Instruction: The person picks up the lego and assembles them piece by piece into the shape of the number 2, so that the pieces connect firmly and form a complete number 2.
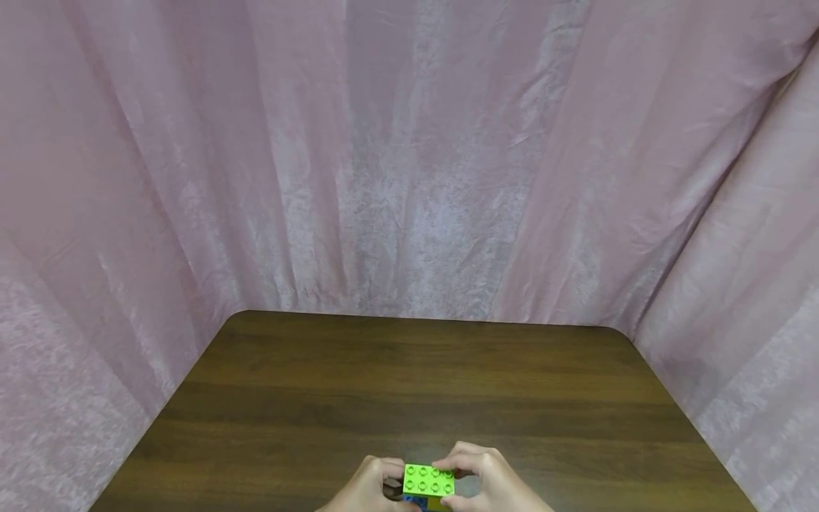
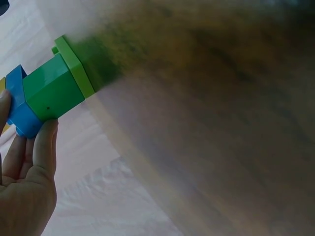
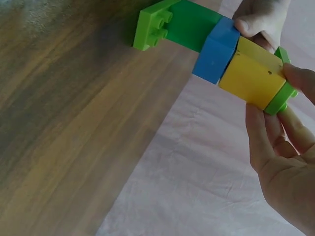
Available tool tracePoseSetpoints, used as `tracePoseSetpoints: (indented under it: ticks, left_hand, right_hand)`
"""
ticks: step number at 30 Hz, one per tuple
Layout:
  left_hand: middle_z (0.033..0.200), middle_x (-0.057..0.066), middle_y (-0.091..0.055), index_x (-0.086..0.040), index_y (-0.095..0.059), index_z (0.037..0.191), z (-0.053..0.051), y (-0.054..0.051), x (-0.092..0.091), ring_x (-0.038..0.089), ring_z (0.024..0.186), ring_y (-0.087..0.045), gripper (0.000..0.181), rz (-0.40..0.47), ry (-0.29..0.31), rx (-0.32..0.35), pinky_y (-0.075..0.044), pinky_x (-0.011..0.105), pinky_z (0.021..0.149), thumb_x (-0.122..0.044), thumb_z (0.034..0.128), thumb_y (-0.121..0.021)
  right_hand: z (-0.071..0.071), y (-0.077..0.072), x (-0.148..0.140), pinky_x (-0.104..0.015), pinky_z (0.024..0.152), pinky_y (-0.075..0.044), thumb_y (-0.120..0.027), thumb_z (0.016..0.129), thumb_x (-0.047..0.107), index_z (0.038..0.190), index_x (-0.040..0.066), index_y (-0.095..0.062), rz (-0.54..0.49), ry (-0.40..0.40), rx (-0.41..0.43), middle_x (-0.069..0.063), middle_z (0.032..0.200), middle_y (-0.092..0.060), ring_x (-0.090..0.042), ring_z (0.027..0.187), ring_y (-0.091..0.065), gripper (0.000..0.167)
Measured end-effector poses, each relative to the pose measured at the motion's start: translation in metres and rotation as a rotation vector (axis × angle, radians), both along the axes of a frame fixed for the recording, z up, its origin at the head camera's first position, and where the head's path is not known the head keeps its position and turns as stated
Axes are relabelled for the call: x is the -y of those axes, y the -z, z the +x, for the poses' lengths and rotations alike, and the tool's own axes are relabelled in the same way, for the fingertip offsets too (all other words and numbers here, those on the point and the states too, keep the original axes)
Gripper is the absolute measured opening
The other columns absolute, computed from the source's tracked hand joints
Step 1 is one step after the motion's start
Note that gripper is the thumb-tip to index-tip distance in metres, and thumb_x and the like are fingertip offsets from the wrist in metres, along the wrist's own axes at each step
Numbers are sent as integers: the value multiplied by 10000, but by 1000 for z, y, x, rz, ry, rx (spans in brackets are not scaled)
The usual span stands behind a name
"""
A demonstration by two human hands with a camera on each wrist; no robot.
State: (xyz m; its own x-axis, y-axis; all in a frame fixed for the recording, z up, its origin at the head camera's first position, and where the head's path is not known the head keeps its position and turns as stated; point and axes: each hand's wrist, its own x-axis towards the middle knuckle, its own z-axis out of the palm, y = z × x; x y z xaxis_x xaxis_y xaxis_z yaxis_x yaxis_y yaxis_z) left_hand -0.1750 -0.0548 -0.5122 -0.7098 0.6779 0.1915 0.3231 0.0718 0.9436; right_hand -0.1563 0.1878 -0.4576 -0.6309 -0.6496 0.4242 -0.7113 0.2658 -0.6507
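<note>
Both hands hold one joined stack of toy building bricks near the table's front edge. A light green studded brick (image 1: pixel 429 480) tops it in the head view, with blue and yellow below. The right wrist view shows a light green end piece (image 3: pixel 144 29), a green brick (image 3: pixel 194 24), a blue brick (image 3: pixel 215 51), a yellow brick (image 3: pixel 252 73) and another light green piece (image 3: pixel 278 101). My left hand (image 1: pixel 371 487) grips around the blue brick, fingertips touching the green one. With thumb and fingers, my right hand (image 1: pixel 489 482) pinches the yellow and light green end.
A brown wood-grain table (image 1: pixel 409 384) with rounded far corners stretches ahead of the hands. Pale pink curtains (image 1: pixel 435 178) hang behind it and along both sides. Light cloth (image 3: pixel 172 172) shows below the table edge in the right wrist view.
</note>
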Motion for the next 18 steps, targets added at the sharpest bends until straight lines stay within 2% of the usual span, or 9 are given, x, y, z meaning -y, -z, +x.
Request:
tracePoseSetpoints:
  ticks: [7, 18]
  left_hand:
    - [874, 230, -680, 94, -702, 1015, -2, 2, -1, -21, 853, -655, 254, 28, 10, -98, -547, 155, 706, -87, 842, -746]
    - [888, 240, -674, 100, -698, 1022, -3, 2, 0, -19, 858, -661, 265, 28, 12, -65, -543, 146, 712, -95, 847, -742]
  right_hand:
    - [-3, -6, 0, -212, 726, -566, -767, 780, 7, 1080, -18, -690, 18, -33, 46, -87, 910, -664, -27, 889, -631, 310]
    - [-2, -10, 3, -223, 720, -568, -779, 771, 18, 1062, -14, -694, 38, -5, 111, -83, 900, -654, -35, 879, -639, 305]
